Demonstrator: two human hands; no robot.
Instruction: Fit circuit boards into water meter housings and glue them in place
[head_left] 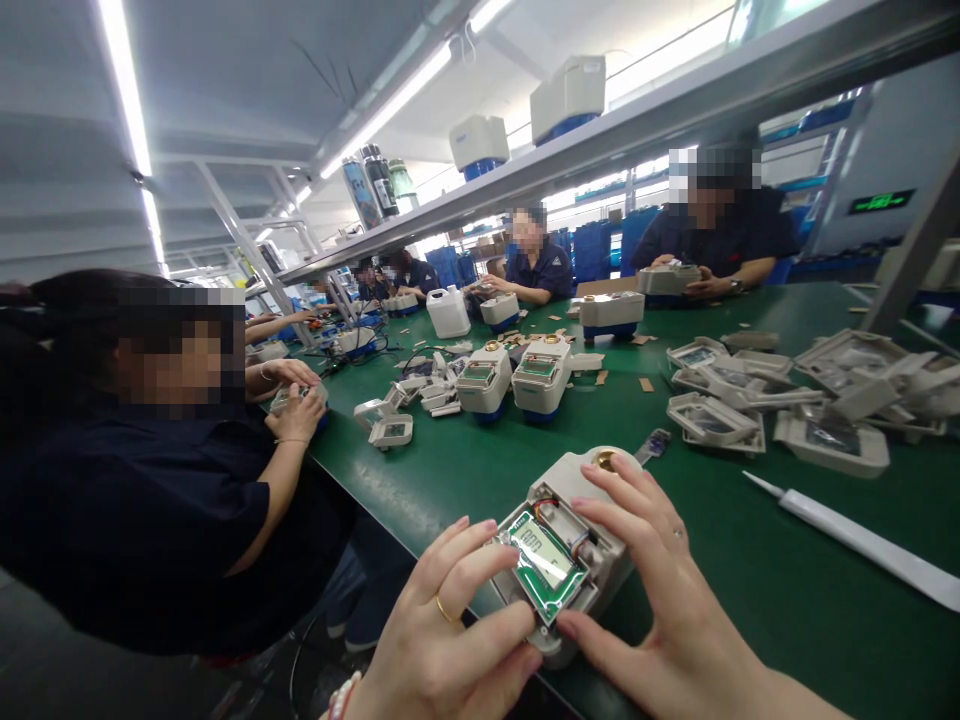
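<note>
Near the bench's front edge lies a beige meter (568,475) with its top uncovered. Inside it a green circuit board (550,560) carries a small lit-looking LCD with digits, and red and dark wires run beside the board. My left hand (457,625), with a ring and a bracelet, grips the meter's near left side, its fingertips at the board's edge. My right hand (660,570) spans the meter's right side, thumb at the near corner and fingers by the brass fitting (606,459) on top. The meter's underside is hidden.
Two open meters (541,378) stand farther back on the green bench (405,485). Piled beige covers (832,390) and a white nozzle tube (862,545) lie right. A co-worker (150,480) sits close at left; others work across. A shelf (465,210) hangs overhead.
</note>
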